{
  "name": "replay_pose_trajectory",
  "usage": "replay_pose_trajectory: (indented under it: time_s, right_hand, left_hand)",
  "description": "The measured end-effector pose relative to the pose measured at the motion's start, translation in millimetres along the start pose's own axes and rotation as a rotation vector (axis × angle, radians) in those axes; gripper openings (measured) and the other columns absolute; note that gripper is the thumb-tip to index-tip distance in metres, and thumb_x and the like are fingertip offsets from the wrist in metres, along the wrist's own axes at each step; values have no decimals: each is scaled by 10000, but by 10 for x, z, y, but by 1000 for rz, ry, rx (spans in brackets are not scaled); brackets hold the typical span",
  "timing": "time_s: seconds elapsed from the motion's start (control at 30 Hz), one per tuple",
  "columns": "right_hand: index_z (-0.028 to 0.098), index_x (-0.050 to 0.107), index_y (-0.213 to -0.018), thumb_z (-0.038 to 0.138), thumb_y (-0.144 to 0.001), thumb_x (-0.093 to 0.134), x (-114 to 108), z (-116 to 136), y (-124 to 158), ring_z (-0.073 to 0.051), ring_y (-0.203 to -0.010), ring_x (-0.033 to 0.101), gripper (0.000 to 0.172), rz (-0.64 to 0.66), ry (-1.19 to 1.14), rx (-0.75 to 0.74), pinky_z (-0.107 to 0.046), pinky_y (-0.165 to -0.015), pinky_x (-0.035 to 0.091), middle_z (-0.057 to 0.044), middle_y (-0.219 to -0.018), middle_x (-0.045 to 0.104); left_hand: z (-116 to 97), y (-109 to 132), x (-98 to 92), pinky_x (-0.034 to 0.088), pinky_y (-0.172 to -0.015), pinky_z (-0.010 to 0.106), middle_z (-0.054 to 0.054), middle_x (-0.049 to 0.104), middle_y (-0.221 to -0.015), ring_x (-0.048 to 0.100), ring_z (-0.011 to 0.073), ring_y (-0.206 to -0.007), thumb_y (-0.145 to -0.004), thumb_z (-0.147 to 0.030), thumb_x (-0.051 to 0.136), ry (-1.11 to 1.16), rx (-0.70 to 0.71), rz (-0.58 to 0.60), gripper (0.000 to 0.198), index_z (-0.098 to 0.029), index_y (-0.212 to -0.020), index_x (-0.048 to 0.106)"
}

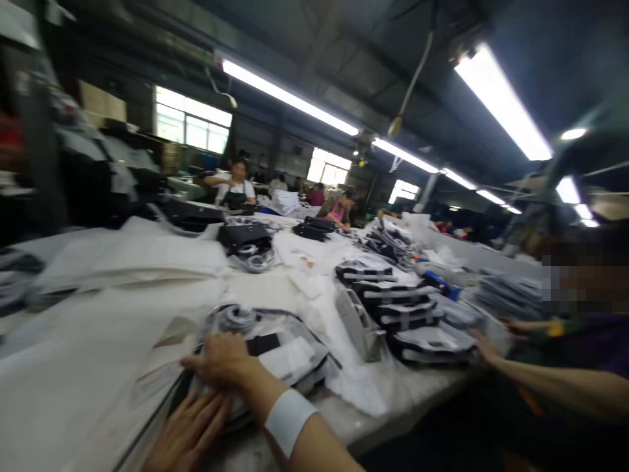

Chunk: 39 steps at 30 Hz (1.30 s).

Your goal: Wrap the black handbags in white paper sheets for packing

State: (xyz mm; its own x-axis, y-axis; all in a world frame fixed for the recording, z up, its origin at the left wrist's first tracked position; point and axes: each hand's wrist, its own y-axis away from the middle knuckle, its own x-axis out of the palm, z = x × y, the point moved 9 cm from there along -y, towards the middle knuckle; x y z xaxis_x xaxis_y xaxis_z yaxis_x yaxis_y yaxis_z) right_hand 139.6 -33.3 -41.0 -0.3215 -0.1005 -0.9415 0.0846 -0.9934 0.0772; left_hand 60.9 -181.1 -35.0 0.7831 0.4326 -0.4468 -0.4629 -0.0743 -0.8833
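Observation:
A clear plastic bag with black edging [295, 357] lies on the table before me, with white and black pieces showing on it. On its far left part rests a coiled grey strap [238, 319]. My right hand [223, 359], with a pale band [289, 421] round its wrist, is on the bag's left side just below the coil. Its thumb points left and its other fingers bend down out of clear sight. Nearer to me, my left hand [189, 432] lies with fingers stretched out along the bag's near left edge, beneath the right hand. The picture is blurred.
White sheets [98, 341] spread over the table at left. Stacked clear bags with black trim [413, 308] stand to the right. A co-worker's arm [540, 380] reaches in from the right edge. Black bags [246, 239] and other people are farther back.

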Motion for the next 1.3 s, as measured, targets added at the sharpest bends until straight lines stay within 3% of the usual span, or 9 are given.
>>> replay_pose_trajectory:
  time_s: [0.2,0.37,0.47,0.57,0.67,0.87,0.97,1.1,1.3]
  right_hand:
    - [134,634,-1258,511,-950,527,-17,-12,-77,-307,-1186,620,499,26,-113,-170,-422,-1004,471,-168,-1259,674]
    - [202,681,-1188,318,-1001,380,-661,-401,-71,-200,-1020,670,373,-38,-101,-146,-301,-893,496,-73,-1120,729]
    - [203,690,-1199,198,-830,597,-973,-778,31,-220,-1090,644,381,1,-21,-98,-312,-951,467,-79,-1171,710]
    - [224,706,-1204,8,-502,744,-948,-1095,171,-283,-1148,627,736,120,78,-50,-332,-971,462,-95,-1255,685]
    - [199,709,-1210,-37,-547,676,-829,-1255,233,-307,-1149,629,704,115,160,22,-364,-944,462,-144,-1250,687]
    - [198,781,-793,210,-808,656,-868,-980,97,-202,-730,654,126,19,109,8,-270,-648,410,-46,-713,722]
    - [197,735,-672,321,-837,644,-990,-687,38,-139,-564,550,226,-6,4,-57,-246,-541,324,11,-558,614]
    - [188,679,-626,306,-826,622,-1137,-355,6,-131,-643,547,239,-123,-131,-152,-236,-593,342,8,-657,634]
    - [172,675,-687,376,-827,579,-1105,-302,-43,-117,-523,465,265,-247,-356,-125,-227,-520,337,32,-552,543]
  left_hand:
    - [-47,47,45,416,-1129,391,59,696,-1198,582,183,-1232,-1055,-152,340,-71,-80,178,357,-183,-1315,583]
    - [-73,75,69,451,-1107,421,71,688,-1185,572,200,-1233,-1053,-147,333,-30,-117,126,361,-169,-1302,594]
    - [-74,122,121,471,-1092,431,84,685,-1165,574,206,-1222,-1055,-156,309,-30,-132,126,377,-165,-1289,604]
    - [-83,140,150,472,-1090,441,89,678,-1173,574,217,-1218,-1053,-155,301,-37,-137,119,385,-158,-1274,616]
    - [-96,134,145,464,-1095,435,87,676,-1169,574,216,-1213,-1050,-150,305,-52,-137,112,382,-159,-1264,622]
    - [-93,136,151,485,-1062,437,98,667,-1151,576,222,-1199,-1045,-145,310,-57,-149,126,378,-158,-1273,611]
    - [-91,147,155,488,-1053,432,93,667,-1146,576,218,-1186,-1044,-151,316,-58,-143,120,371,-168,-1270,610]
    - [-86,121,152,486,-1038,422,93,666,-1146,584,209,-1147,-1047,-149,267,-52,-145,148,408,-168,-1273,606]
    - [-87,-1,58,517,-967,396,109,661,-1107,598,208,-1073,-1043,-153,285,-42,-139,148,383,-154,-1232,618]
